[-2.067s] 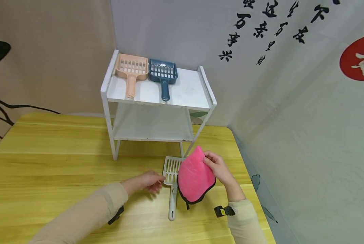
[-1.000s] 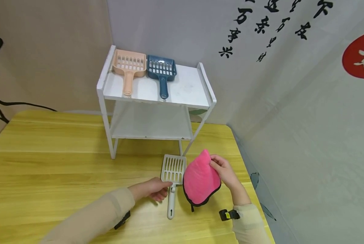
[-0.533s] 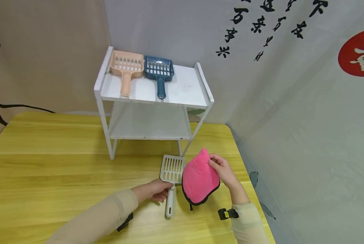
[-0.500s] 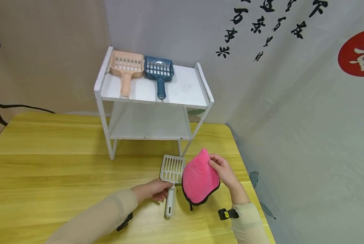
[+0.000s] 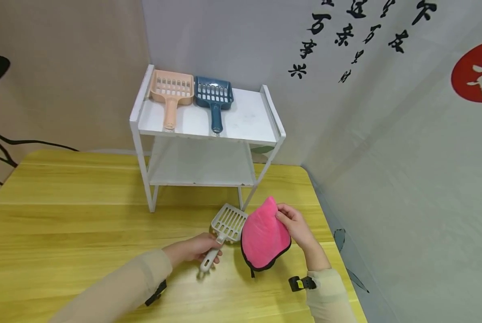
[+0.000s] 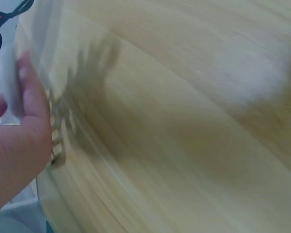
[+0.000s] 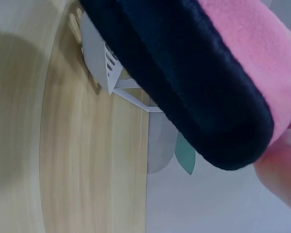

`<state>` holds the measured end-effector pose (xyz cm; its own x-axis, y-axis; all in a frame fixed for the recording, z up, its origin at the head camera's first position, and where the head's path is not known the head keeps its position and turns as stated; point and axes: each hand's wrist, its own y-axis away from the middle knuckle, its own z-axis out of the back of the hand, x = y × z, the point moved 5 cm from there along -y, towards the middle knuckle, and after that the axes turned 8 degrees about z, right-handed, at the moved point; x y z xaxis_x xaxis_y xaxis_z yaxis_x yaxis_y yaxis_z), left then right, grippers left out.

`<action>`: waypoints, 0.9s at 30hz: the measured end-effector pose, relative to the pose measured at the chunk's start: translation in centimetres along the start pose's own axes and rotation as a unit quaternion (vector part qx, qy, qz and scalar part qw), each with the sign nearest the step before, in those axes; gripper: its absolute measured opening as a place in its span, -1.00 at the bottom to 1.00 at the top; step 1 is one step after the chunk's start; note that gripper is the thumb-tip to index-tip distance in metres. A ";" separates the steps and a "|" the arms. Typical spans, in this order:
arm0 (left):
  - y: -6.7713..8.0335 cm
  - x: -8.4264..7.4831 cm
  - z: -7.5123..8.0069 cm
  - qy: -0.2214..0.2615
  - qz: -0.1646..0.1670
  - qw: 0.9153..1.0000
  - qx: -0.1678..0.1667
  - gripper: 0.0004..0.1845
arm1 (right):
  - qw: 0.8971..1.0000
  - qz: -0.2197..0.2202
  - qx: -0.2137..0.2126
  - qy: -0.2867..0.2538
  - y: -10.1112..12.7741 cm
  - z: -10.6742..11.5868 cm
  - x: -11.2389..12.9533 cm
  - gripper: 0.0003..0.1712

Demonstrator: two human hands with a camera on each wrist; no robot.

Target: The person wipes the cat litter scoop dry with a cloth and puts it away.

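Grey walls with black calligraphy behind, yellow wooden table (image 5: 63, 224) below. White two-tier rack (image 5: 206, 134) at the table's far edge as landmark. On the rack's top shelf: a peach scoop (image 5: 171, 92) and a blue scoop (image 5: 214, 97), side by side, handles pointing toward the person.

Just in front of the rack's right front leg: a pale grey slotted scoop (image 5: 224, 226), long axis slanting from its head near the rack down and left to the handle end. Seemingly lifted or tilted off the wood, though hard to confirm from the blurred left wrist view.

Immediately right of that scoop, farther from the rack: a pink cloth pad with black edging (image 5: 263, 235), held upright, nearly touching the scoop head.

Left hand (image 5: 192, 249), in front of the rack and nearer the grey scoop: fingers wrapped round the handle, forearm coming in from lower left. Right hand (image 5: 294, 224): thumb and fingers pinching the pad's upper right edge, wrist bent, forearm rising from the near table edge. Pad's face turned toward the scoop head.
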<state>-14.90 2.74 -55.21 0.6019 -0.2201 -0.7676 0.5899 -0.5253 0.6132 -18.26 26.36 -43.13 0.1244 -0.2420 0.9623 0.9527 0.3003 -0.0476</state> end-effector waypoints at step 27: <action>9.7 -2.5 6.1 -0.074 -0.042 0.996 0.032 -0.52 | 0.996 0.002 -0.052 -0.067 -0.3 -1.4 0.9 -0.84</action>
<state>-13.92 -6.79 -48.48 0.4627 -0.2899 -0.8378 0.5969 -0.5968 0.5361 -18.00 24.80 -42.60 0.0960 -0.1147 0.9887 0.9767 0.2026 -0.0713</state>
